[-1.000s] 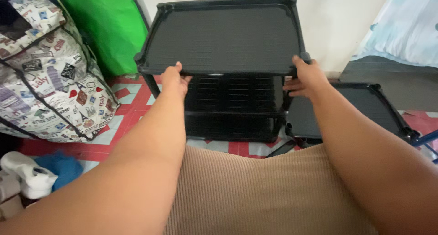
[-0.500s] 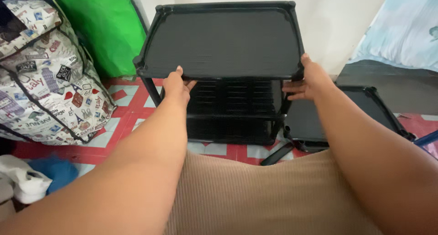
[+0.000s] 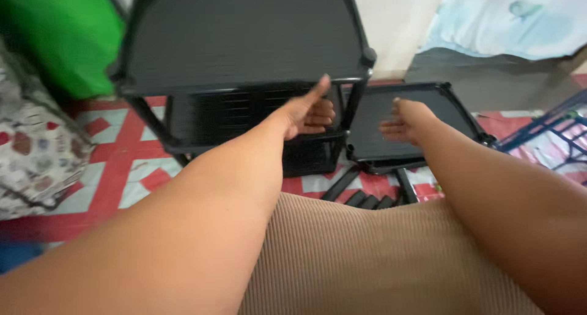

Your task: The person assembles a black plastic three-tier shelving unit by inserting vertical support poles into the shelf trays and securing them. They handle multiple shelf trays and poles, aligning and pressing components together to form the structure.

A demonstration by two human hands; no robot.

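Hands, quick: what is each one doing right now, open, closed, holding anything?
Left hand: loosely curled, thumb up, holding nothing, in front of the black shelf rack.
Right hand: open, empty, above the loose black shelf tray on the floor.

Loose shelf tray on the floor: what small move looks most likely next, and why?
Probably the right hand lowers onto the loose shelf tray: it hovers open just above it, while the left hand is off the black rack, thumb out.
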